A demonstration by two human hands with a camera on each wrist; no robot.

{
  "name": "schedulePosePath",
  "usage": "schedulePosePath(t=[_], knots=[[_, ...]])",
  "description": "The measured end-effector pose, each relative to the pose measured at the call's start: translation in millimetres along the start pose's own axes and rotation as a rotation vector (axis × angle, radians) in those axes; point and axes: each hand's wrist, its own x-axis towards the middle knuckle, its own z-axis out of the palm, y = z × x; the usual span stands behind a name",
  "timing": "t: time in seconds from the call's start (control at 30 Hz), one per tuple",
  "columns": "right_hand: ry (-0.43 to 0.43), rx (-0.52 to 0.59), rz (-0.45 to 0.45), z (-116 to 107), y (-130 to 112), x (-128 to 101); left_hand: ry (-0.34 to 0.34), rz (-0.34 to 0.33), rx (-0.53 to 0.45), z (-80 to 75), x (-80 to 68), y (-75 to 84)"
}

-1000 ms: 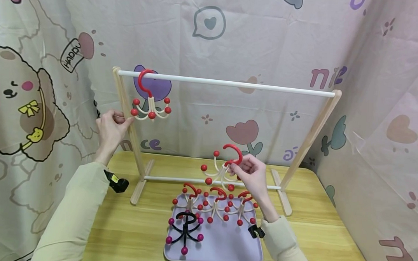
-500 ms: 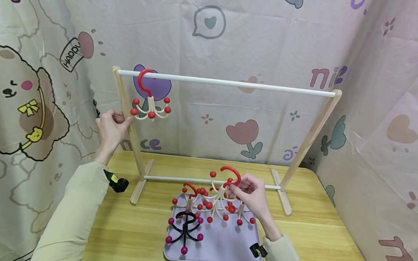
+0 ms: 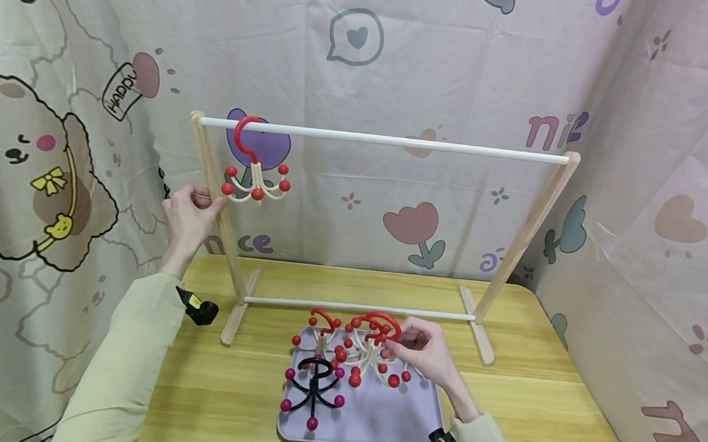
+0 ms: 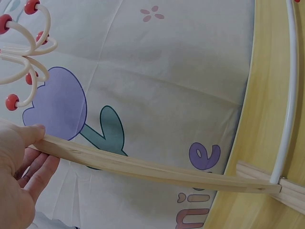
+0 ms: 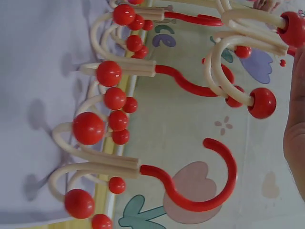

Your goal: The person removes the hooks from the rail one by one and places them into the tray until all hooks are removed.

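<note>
My left hand (image 3: pixel 190 208) grips the left upright (image 3: pixel 220 215) of a wooden rack; the left wrist view shows the thumb (image 4: pixel 26 136) on the post (image 4: pixel 143 167) and the fingers under it. One cream hanger with red balls and a red hook (image 3: pixel 253 170) hangs on the white top rail (image 3: pixel 393 141). My right hand (image 3: pixel 421 348) pinches another such hanger (image 3: pixel 377 344) low over the lilac tray (image 3: pixel 381 423), among other red-hooked hangers (image 3: pixel 324 335). The right wrist view shows these hangers (image 5: pixel 114 119) close up on the tray.
A black hanger with magenta balls (image 3: pixel 314 389) lies at the tray's front left. The rack's lower white bar (image 3: pixel 356 307) runs just behind the tray. A patterned cloth backdrop (image 3: pixel 396 64) encloses the wooden table (image 3: pixel 216 386) at the back and both sides.
My right hand has come down and toward me with its hanger, from above the rack's lower bar to the tray. The left hand has stayed on the upright.
</note>
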Motion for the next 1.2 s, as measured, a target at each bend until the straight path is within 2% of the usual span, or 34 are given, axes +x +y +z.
schedulePosePath(t=[0.27,0.67,0.97,1.2], knots=[[-0.105,0.023,-0.016,-2.4,6.7,-5.7,-0.002,-0.004,-0.004,-0.4,-0.2,1.3],[-0.232,0.119,0.054,-2.9,19.2,-10.8,0.003,0.005,-0.003,-1.1,-1.4,1.6],[-0.236,0.068,0.090,-1.8,23.9,-13.5,-0.002,0.003,0.000,-1.0,-1.1,1.2],[-0.230,0.074,0.192,1.4,26.5,-15.5,-0.004,0.000,0.003,-1.2,-1.0,1.4]])
